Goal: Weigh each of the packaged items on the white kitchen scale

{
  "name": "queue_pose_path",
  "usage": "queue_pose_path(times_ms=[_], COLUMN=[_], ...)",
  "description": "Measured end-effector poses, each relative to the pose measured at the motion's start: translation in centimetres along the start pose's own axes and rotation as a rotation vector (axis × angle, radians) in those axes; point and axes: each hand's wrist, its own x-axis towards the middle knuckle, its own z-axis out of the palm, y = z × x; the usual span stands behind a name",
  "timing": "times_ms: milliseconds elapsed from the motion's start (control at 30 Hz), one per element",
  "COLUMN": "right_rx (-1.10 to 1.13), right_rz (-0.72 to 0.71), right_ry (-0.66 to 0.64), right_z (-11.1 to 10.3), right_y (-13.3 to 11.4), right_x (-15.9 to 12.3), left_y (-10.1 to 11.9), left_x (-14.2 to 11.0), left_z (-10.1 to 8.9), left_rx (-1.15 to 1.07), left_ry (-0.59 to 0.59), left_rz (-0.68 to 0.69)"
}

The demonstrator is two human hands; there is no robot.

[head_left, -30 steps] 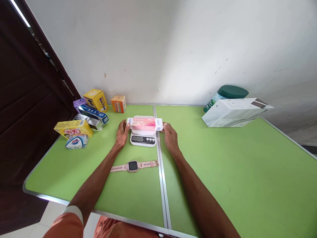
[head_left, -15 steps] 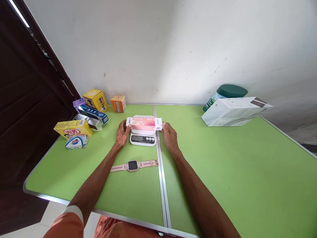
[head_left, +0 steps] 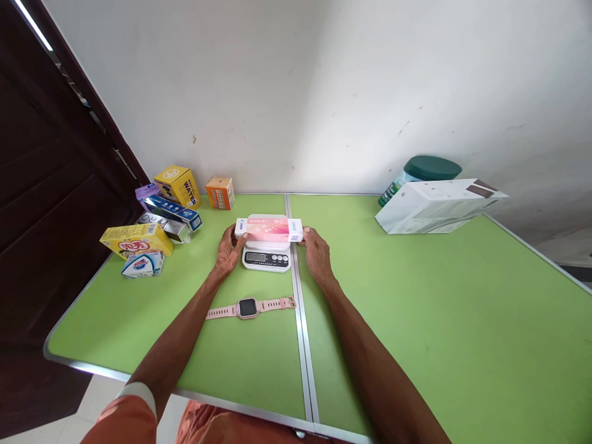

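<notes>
A long pink and white carton [head_left: 269, 230] lies crosswise over the platform of a white digital kitchen scale [head_left: 266, 266]. My left hand [head_left: 228, 251] grips its left end, thumb on the front face. At the other end, my right hand [head_left: 317, 254] holds the carton with thumb and fingers closed around it. Whether the carton's weight rests on the scale, I cannot tell. The scale's display and buttons face me. Nearer to me, a pink-strapped smartwatch [head_left: 248, 308] lies stretched out flat on the green table [head_left: 416, 345].
On the left stand a yellow box [head_left: 178, 185], a blue box [head_left: 173, 211], a yellow carton [head_left: 137, 240] and a soap box [head_left: 143, 264]. An orange box [head_left: 220, 193] is by the wall. At right, a white box [head_left: 435, 206] leans before a green-lidded tub [head_left: 432, 168].
Both hands keep their hold on the carton, which looks almost unmoved over the scale. The whole view has shifted very slightly.
</notes>
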Motion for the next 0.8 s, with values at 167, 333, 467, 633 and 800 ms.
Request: queue_pose_path(times_ms=[167,333,467,633,800], right_rx=[0.031,0.064,0.107,0.179,0.175], right_rz=[0.006,0.019,0.021,0.026,-0.028], right_ry=[-0.009,-0.079,-0.08,-0.071,0.083], right_z=[0.0,-0.1,-0.1,-0.9,-5.5], right_y=[0.2,0.0,0.0,-1.0,-2.7], right_x=[0.0,0.2,0.4,0.2,-1.1], left_y=[0.0,0.1,0.9,4.0,8.9], left_x=[0.0,0.6,1.0,1.0,-0.1], left_z=[0.2,0.1,-0.5,-0.8,2.1], left_rx=[-0.042,-0.078,-0.066,0.049,0.126], left_ry=[-0.007,-0.034,-0.018,0.063,-0.021], left_rz=[0.019,0.003,-0.001,0.177,0.335])
